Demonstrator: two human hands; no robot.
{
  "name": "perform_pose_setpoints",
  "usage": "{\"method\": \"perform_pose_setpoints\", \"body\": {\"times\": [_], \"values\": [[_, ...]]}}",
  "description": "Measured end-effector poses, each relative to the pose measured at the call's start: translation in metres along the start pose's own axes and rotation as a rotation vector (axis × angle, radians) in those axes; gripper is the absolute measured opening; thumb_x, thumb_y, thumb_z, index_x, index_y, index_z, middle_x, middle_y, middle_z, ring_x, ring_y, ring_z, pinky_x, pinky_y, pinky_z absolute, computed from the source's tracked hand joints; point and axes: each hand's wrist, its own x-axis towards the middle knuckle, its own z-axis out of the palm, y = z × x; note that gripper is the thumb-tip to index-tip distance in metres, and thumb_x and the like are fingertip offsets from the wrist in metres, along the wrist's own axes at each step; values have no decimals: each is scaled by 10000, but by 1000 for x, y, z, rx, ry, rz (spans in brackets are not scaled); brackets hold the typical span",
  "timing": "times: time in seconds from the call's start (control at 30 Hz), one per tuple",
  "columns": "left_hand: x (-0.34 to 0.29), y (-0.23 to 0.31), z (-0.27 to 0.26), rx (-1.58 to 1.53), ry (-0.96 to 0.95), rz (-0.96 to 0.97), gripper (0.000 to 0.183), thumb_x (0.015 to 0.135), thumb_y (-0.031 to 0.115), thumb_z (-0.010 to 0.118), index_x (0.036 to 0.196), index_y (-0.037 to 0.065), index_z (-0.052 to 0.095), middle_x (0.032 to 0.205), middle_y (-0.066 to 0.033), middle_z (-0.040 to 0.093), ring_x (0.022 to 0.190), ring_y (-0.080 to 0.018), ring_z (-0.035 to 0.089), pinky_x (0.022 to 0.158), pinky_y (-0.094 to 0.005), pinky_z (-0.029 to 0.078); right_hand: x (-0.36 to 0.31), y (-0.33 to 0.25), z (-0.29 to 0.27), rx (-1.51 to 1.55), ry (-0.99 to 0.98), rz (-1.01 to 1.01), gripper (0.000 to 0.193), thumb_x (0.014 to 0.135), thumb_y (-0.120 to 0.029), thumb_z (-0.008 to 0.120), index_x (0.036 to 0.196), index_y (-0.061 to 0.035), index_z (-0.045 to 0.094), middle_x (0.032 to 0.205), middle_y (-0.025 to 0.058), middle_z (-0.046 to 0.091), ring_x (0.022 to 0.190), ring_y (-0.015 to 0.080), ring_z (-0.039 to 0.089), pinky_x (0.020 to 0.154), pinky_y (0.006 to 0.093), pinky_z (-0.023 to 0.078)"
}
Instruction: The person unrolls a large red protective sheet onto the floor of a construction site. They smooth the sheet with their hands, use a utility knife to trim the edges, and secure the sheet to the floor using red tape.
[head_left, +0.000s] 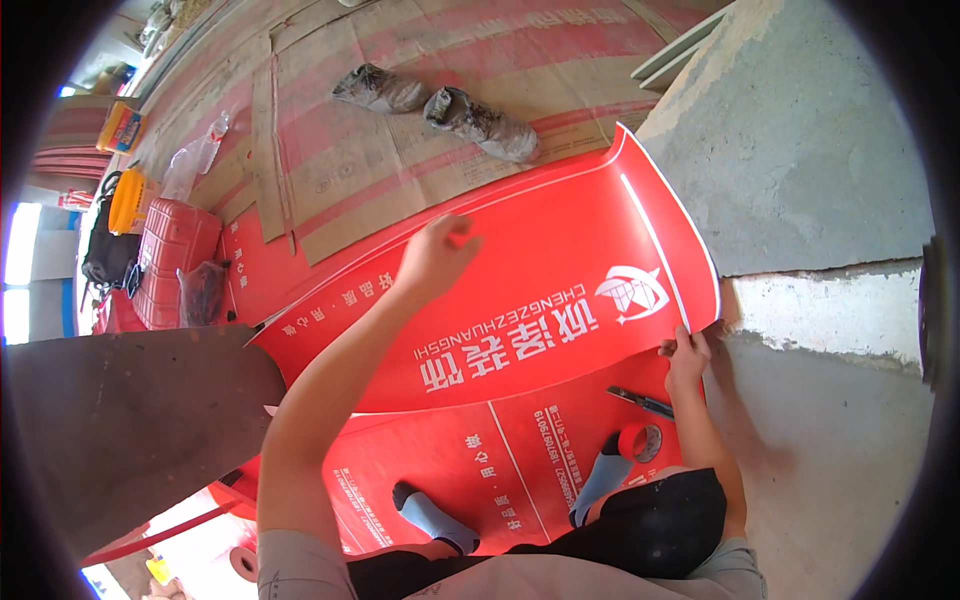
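the red sheet [530, 240] lies left and forward of the right grip [686, 362], which pinches its near right corner, long axis running crosswise beneath the left grip [436, 258], whose closure i cannot tell.

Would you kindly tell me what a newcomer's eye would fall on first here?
Probably the bright red sheet with white print, curling across the middle, its near right corner at the right hand. Next, perhaps, the dirt-streaked shoes on the cardboard at the top, beyond the sheet.
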Motion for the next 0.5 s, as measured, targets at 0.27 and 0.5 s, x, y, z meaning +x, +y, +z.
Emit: {"method": "perform_pose_setpoints", "body": {"times": [0.27,0.5], "values": [[87,41,82,-154,30,38,709,829,388,752,1379,25,489,1269,-215,627,1184,-347,589,1017,-397,461,-89,-51,-34,-307,-219,-242,203,985,-119,604,1060,62,655,946,119,717,826,172,693,782,317,555],[114,65,66,-707,-496,10,542,907,271,680,1366,71,474,1120,-124,665,946,-244,667,789,-405,547,-120,-106,-75,-364,-283,-171,228,1015,-147,564,1095,47,653,958,110,723,912,170,681,860,339,524]]}}
